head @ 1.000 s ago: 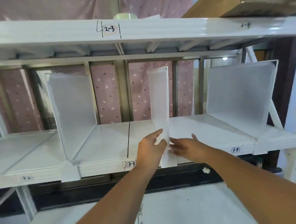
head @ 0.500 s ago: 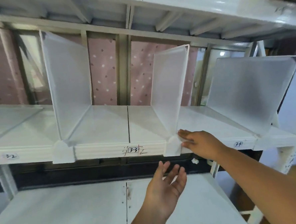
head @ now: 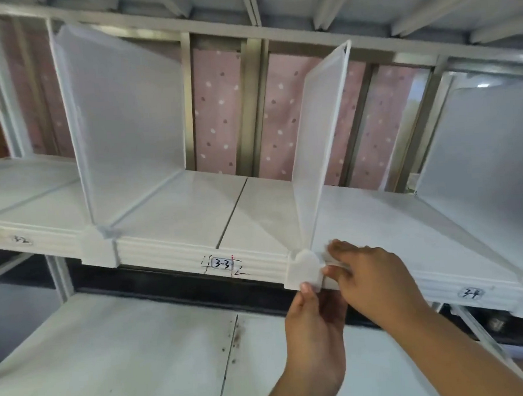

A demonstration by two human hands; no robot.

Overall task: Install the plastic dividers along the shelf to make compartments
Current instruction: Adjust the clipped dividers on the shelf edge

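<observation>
Now the left hand, which hung open below the shelf half a second ago, has been brought up so that its fingertips press the underside of the front clip of the middle divider. The right hand is still laid, fingers loosely together, against the shelf edge just right of that clip, gripping nothing. The divider stands upright right of the 3-3 label, so it is judged nearly seated, with only the clip left to be pressed home.
</observation>
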